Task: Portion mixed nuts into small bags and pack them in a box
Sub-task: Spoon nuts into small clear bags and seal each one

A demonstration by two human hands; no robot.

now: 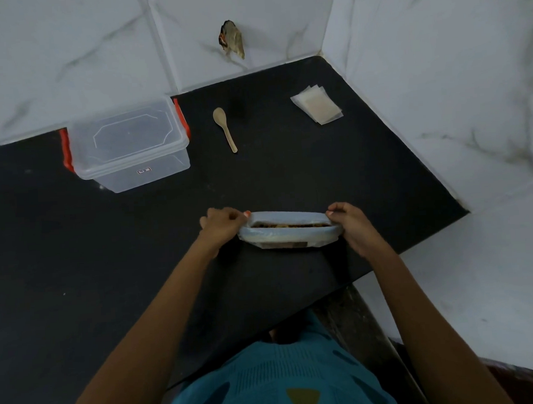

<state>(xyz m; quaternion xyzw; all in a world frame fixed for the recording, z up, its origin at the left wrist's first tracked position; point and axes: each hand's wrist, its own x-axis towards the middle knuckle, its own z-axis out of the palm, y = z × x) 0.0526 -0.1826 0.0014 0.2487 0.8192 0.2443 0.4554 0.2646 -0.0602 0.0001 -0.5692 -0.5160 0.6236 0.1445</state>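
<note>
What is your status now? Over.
Open nut bag, left hand and right hand pinching its ends. Beyond: spoon, small bags, lidded box. Nothing in the way.

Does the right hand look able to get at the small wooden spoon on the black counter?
Probably yes, but not right away: the right hand pinches one end of the grey nut pouch, as the left hand does the other. Nothing stands between it and the wooden spoon.
</note>
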